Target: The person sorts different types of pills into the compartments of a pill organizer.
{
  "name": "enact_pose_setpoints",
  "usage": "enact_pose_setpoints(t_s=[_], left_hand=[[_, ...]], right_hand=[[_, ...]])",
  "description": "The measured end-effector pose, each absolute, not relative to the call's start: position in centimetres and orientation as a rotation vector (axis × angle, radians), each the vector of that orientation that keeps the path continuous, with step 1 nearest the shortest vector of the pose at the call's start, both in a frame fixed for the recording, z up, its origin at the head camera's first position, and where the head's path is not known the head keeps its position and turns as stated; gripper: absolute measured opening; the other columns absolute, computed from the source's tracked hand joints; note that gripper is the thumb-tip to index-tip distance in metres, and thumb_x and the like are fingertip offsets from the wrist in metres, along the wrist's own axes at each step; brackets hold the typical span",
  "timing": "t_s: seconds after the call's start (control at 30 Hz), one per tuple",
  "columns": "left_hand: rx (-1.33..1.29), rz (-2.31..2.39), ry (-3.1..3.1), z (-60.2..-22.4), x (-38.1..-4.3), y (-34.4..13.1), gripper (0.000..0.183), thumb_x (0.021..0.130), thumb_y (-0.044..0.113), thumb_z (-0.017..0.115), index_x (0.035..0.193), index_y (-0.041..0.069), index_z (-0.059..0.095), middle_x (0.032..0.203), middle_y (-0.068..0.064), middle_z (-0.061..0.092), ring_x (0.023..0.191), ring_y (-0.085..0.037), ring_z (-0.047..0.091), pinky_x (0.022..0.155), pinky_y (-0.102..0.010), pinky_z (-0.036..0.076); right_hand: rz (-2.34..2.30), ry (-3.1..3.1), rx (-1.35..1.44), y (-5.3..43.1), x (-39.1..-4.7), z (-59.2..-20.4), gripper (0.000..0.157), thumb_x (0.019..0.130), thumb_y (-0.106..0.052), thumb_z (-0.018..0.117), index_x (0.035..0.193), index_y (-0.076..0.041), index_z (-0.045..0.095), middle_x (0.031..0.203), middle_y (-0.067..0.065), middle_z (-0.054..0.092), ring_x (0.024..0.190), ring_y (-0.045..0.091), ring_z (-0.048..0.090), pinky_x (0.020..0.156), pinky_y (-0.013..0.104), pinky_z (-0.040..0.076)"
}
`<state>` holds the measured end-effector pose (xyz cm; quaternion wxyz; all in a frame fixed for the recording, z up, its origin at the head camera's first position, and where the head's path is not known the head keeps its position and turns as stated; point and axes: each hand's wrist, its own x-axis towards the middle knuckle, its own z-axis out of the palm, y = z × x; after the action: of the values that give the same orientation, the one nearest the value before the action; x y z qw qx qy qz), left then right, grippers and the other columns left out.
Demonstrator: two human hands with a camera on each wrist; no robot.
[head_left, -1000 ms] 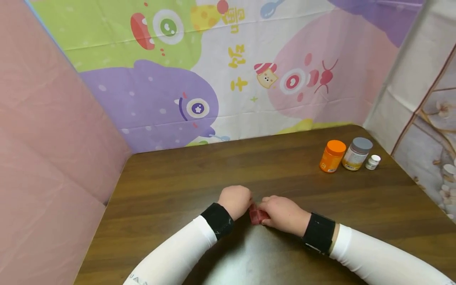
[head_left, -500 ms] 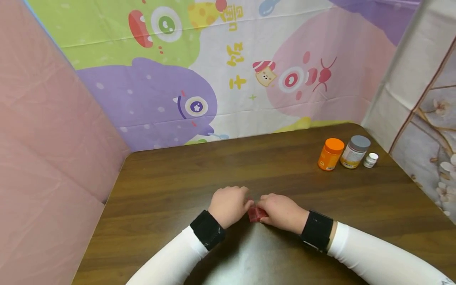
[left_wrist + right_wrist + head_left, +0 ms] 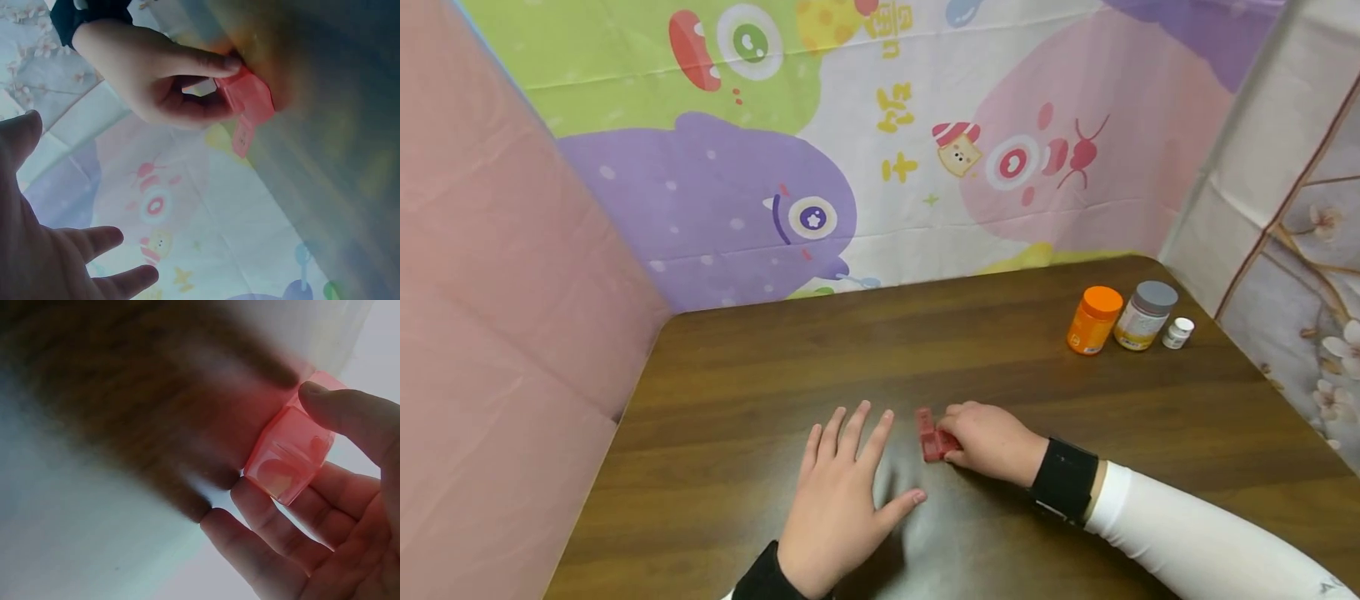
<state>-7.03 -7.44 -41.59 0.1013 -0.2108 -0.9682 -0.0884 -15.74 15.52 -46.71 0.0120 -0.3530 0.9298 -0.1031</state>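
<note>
A small translucent red pill box (image 3: pixel 933 447) rests on the table, one flap lid (image 3: pixel 924 419) standing open at its far left end. My right hand (image 3: pixel 992 442) grips its right part between thumb and fingers. In the right wrist view, the thumb lies on one side of the red pill box (image 3: pixel 294 450) and fingers on the other; a pale roundish shape shows through its wall. My left hand (image 3: pixel 838 508) hovers left of the box, palm down, fingers spread, holding nothing. From the left wrist view, the open lid (image 3: pixel 243 136) sticks out from the box.
At the back right of the brown wooden table (image 3: pixel 760 358) stand an orange jar (image 3: pixel 1093 321), a grey-lidded jar (image 3: pixel 1145 317) and a small white bottle (image 3: pixel 1177 333). A printed cartoon cloth (image 3: pixel 895 225) hangs behind the table's far edge.
My left hand has let go of the pill box's lid area and moved left and nearer to me, its fingers spreading. The open lid now shows. My right hand keeps its hold.
</note>
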Motion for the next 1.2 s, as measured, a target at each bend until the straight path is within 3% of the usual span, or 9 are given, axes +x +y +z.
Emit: enact_pose_setpoints(t_s=[0.23, 0.4, 0.57, 0.67, 0.87, 1.2], left_hand=[[-0.595, -0.291, -2.86, -41.8, -5.3, -8.0, 0.087, 0.082, 0.076, 0.048, 0.15, 0.024, 0.035, 0.152, -0.009, 0.032, 0.137, -0.03, 0.019, 0.108, -0.057, 0.021], [-0.609, -0.281, -2.856, -41.6, -5.1, -8.1, 0.088, 0.083, 0.078, 0.044, 0.15, 0.023, 0.035, 0.152, -0.008, 0.033, 0.136, -0.029, 0.021, 0.108, -0.056, 0.023], [-0.608, -0.301, -2.847, -41.7, -5.0, -8.2, 0.087, 0.083, 0.077, 0.044, 0.15, 0.022, 0.036, 0.151, -0.009, 0.034, 0.135, -0.029, 0.023, 0.107, -0.056, 0.025], [-0.591, -0.31, -2.876, -41.9, -4.7, -8.3, 0.087, 0.084, 0.079, 0.04, 0.15, 0.023, 0.035, 0.151, -0.008, 0.033, 0.136, -0.029, 0.023, 0.108, -0.056, 0.025], [-0.572, -0.313, -2.907, -42.3, -4.5, -8.5, 0.089, 0.083, 0.082, 0.033, 0.151, 0.024, 0.034, 0.152, -0.008, 0.032, 0.136, -0.028, 0.022, 0.108, -0.056, 0.024], [-0.574, -0.362, -2.892, -42.6, -4.1, -8.5, 0.088, 0.082, 0.081, 0.041, 0.15, 0.025, 0.035, 0.152, -0.007, 0.031, 0.136, -0.028, 0.021, 0.109, -0.056, 0.023]], right_hand=[[-0.299, 2.871, -1.063, 15.4, -15.7, -46.4, 0.03, 0.081, -0.035, 0.077, 0.099, -0.013, 0.07, 0.073, -0.007, 0.049, 0.064, 0.011, 0.045, 0.056, 0.025, 0.041], [-0.262, 2.892, -1.067, 15.4, -15.8, -46.3, 0.034, 0.08, -0.036, 0.077, 0.103, -0.012, 0.069, 0.075, -0.006, 0.051, 0.066, 0.011, 0.046, 0.057, 0.025, 0.043], [-0.309, 2.891, -1.022, 15.6, -15.6, -46.3, 0.055, 0.079, -0.041, 0.077, 0.122, -0.01, 0.064, 0.083, -0.005, 0.054, 0.069, 0.01, 0.047, 0.058, 0.024, 0.045], [-0.417, 2.912, -0.971, 16.2, -15.2, -46.1, 0.065, 0.08, -0.046, 0.074, 0.13, -0.009, 0.058, 0.096, -0.002, 0.06, 0.077, 0.009, 0.052, 0.065, 0.027, 0.051], [-0.601, 3.153, -0.805, 19.8, -16.1, -44.1, 0.054, 0.086, -0.041, 0.069, 0.126, -0.006, 0.059, 0.118, 0.01, 0.061, 0.106, 0.021, 0.055, 0.088, 0.046, 0.05], [-0.601, 3.458, -0.371, 29.9, -21.8, -40.3, 0.044, 0.087, -0.023, 0.065, 0.119, 0.007, 0.056, 0.117, 0.027, 0.053, 0.108, 0.044, 0.045, 0.092, 0.06, 0.039]])
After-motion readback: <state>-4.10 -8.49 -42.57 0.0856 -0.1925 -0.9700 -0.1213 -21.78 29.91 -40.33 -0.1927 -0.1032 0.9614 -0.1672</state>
